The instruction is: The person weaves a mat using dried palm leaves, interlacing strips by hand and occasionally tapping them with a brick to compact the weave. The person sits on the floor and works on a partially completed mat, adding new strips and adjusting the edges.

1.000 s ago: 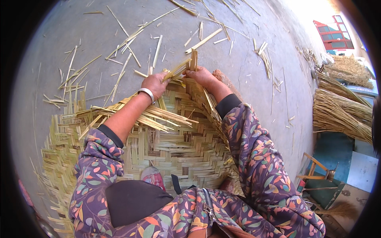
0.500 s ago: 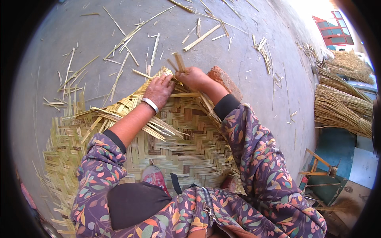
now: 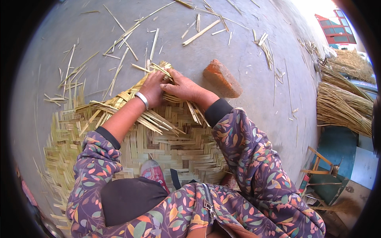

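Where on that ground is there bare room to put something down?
Bare concrete floor lies right of the right hand, between the brick and the straw bundles. It is crowded around the left hand: the woven mat and loose strips cover the ground there.

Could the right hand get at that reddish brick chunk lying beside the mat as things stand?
Probably yes: the brick chunk lies on bare floor just beside the right hand, nothing between them, though that hand is pressed onto the woven mat.

1. Bright, even daylight; the sky at top right is blown out to white.
2. Shadows are soft and short beneath the arms.
3. Fisheye bending curves the edges, ringed by a black vignette.
4. The centre is sharp.
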Motion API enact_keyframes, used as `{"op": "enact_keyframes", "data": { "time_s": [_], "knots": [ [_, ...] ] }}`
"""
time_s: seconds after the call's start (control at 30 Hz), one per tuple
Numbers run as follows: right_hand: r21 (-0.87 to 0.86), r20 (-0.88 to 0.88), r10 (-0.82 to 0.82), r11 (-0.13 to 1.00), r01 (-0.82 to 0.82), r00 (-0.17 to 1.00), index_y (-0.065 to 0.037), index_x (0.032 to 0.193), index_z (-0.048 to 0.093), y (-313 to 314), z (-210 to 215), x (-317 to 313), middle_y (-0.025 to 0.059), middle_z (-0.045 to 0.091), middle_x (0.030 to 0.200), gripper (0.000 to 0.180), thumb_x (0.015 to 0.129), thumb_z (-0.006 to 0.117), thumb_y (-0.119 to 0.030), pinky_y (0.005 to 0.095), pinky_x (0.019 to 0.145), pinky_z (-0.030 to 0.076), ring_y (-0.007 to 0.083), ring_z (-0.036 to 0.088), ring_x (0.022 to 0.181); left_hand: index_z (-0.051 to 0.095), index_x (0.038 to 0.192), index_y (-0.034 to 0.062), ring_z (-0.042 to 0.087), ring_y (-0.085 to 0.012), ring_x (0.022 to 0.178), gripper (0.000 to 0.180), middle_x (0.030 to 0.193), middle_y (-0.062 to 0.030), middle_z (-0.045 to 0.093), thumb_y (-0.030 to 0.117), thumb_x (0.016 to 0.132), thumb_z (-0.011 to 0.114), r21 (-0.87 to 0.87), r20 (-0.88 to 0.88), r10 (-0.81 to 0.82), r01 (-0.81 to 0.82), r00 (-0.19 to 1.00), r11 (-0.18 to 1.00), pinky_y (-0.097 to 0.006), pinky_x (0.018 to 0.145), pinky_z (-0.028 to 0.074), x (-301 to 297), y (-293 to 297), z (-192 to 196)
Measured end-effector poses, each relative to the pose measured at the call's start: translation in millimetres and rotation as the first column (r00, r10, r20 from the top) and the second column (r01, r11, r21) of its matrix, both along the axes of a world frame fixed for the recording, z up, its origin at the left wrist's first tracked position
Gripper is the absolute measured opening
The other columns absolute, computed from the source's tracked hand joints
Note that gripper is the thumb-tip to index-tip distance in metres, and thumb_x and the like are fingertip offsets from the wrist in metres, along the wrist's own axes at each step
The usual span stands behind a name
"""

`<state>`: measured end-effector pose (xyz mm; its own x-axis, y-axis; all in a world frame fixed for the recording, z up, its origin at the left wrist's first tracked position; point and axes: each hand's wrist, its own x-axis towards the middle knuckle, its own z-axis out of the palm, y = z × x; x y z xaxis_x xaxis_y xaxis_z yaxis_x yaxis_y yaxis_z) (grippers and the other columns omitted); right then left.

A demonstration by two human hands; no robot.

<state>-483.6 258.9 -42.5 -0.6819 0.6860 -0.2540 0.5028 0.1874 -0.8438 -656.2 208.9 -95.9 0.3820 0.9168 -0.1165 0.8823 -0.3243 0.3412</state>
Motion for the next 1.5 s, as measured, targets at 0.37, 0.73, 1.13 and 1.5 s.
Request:
{"op": "enact_keyframes", "data": {
  "time_s": [0.37,0.73,1.13,1.5],
  "knots": [
    [0.135,0.075,0.075,0.987,-0.085,0.994,0.008,0.121,0.053,8.2,-11.9,-5.4,0.0344,0.058,0.123,0.041,0.088,0.049,-0.015,0.0475,0.104,0.043,0.0473,0.054,0.120,0.048,0.143,-0.0030,0.049,-0.0320,0.135,0.083,0.144,-0.0228,0.053,0.039,0.080,0.081,-0.561,0.458,0.353,-0.042,0.816,0.826,-0.038,0.116,0.035,-60.5,-3.3,65.0],
    [0.044,0.223,0.147,0.986,-0.161,0.964,0.003,0.143,0.044,18.3,-3.8,-5.2,0.0314,0.059,0.129,0.058,0.088,0.048,-0.015,0.0423,0.106,0.043,0.0430,0.056,0.123,0.020,0.158,0.0058,0.019,-0.0371,0.152,0.135,0.162,-0.0218,0.024,0.058,0.055,0.089,-0.221,-0.045,-0.073,0.061,0.996,0.973,-0.050,0.123,0.016,-45.9,-75.9,77.3],
    [0.133,0.244,0.148,0.974,-0.184,0.958,0.001,0.145,0.043,17.6,-12.6,-7.7,0.0309,0.059,0.130,0.059,0.089,0.052,-0.016,0.0416,0.105,0.044,0.0420,0.056,0.123,0.034,0.154,0.0076,0.030,-0.0284,0.149,0.084,0.158,-0.0151,0.034,0.006,0.076,0.064,0.155,-0.258,0.127,-0.089,0.958,0.984,-0.049,0.121,0.021,-8.5,-71.6,37.3],
    [0.085,0.226,0.141,0.983,-0.164,0.964,0.000,0.147,0.041,19.0,-8.7,-7.1,0.0303,0.059,0.130,0.062,0.088,0.052,-0.014,0.0409,0.106,0.044,0.0407,0.057,0.123,0.029,0.156,0.0083,0.021,-0.0283,0.153,0.097,0.161,-0.0175,0.028,0.018,0.071,0.075,-0.156,-0.274,0.051,-0.096,0.960,0.983,-0.052,0.123,0.011,-6.7,-52.3,78.6]
  ]
}}
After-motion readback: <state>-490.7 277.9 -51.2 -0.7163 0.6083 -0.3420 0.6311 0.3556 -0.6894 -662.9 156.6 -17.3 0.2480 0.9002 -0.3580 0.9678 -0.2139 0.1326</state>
